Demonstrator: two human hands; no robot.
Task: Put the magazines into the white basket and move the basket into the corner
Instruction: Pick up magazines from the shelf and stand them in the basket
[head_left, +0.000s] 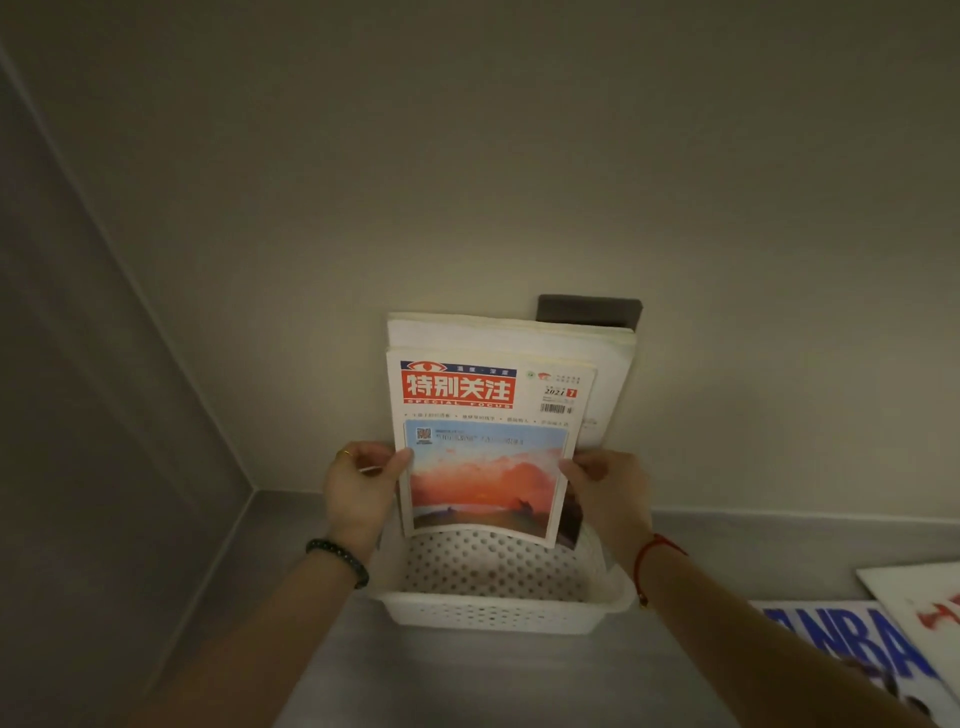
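Note:
A magazine with a red title block and a sunset picture (488, 452) stands upright in the white perforated basket (498, 608), its lower edge inside. My left hand (358, 488) grips its left edge and my right hand (608, 493) grips its right edge. Behind it a stack of white-backed magazines (519, 338) leans upright against the wall, also in the basket. The basket sits on a grey surface, close to the back wall.
Two more magazines lie flat at the right: one with blue "NBA" letters (852, 654), one white with red marks (924, 597). A dark plate (589, 309) is fixed to the wall behind the stack. The wall corner (253, 488) is at the left.

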